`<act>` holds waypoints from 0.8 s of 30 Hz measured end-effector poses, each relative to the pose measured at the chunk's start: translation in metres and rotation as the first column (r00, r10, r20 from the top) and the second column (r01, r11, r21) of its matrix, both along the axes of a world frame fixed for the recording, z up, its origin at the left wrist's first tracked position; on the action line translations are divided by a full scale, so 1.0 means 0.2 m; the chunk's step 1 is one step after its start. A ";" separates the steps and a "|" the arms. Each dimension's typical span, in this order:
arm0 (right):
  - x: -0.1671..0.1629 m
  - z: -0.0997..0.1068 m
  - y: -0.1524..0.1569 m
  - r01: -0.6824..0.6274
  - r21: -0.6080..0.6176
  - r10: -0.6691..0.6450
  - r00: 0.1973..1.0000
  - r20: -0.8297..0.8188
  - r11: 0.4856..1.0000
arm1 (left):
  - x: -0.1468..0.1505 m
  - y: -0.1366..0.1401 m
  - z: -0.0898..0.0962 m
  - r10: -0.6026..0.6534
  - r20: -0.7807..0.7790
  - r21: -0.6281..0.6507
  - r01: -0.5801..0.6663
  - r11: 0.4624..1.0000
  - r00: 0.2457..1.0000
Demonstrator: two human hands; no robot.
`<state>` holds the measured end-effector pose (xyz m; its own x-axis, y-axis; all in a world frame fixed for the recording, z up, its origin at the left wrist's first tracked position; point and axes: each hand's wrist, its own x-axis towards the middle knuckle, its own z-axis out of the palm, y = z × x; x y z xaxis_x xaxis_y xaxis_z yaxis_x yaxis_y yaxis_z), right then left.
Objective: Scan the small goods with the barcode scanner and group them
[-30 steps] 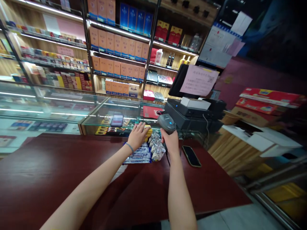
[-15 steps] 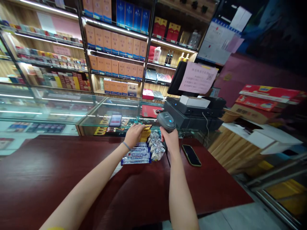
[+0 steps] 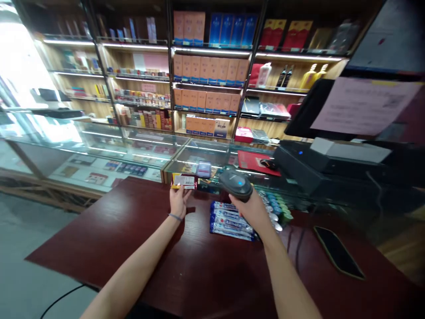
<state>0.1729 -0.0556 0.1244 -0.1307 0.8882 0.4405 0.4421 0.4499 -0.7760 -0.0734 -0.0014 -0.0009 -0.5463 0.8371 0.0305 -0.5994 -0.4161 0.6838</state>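
My left hand (image 3: 178, 203) grips a small red and yellow snack packet (image 3: 184, 181), raised above the table's far edge with its white barcode label facing me. In my right hand (image 3: 255, 210) is a dark grey barcode scanner (image 3: 235, 184) with a blue light on top, its head pointed left toward the packet. Beneath and left of my right wrist lie several blue and white wrapped sticks (image 3: 229, 222) in a row. Silver and green round-topped small packs (image 3: 282, 212) stand just beyond that hand, partly hidden by it.
A phone (image 3: 338, 251) lies on the dark red table (image 3: 109, 226) at right. Behind the table is a glass display counter (image 3: 149, 144). A monitor with a pink paper (image 3: 361, 106) stands above a black cash drawer (image 3: 318, 170). Shelves of boxes (image 3: 209, 68) line the back wall.
My left hand has moved left from the yellow packets and now holds up a red and yellow one. The scanner stays in my right hand, now over the goods. My view has turned left.
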 end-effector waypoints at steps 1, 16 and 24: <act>-0.04 -0.03 0.00 -0.048 -0.031 0.049 0.998 0.044 0.998 | -0.03 0.00 -0.02 0.003 0.029 -0.003 -0.003 1.000 1.000; -0.17 -0.18 0.01 -0.113 -0.214 0.168 0.951 0.260 0.970 | -0.14 0.04 -0.07 0.065 0.114 -0.024 -0.063 0.998 0.991; -0.15 -0.16 0.00 -0.107 -0.181 0.142 0.972 0.189 0.978 | -0.25 0.08 -0.08 0.289 -0.047 -0.124 -0.292 0.948 0.956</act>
<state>0.1425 -0.0551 0.0922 -0.3150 0.9183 0.2397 0.5446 0.3817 -0.7468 -0.1237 0.0149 -0.0174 -0.7668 0.6401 -0.0477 -0.4456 -0.4774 0.7573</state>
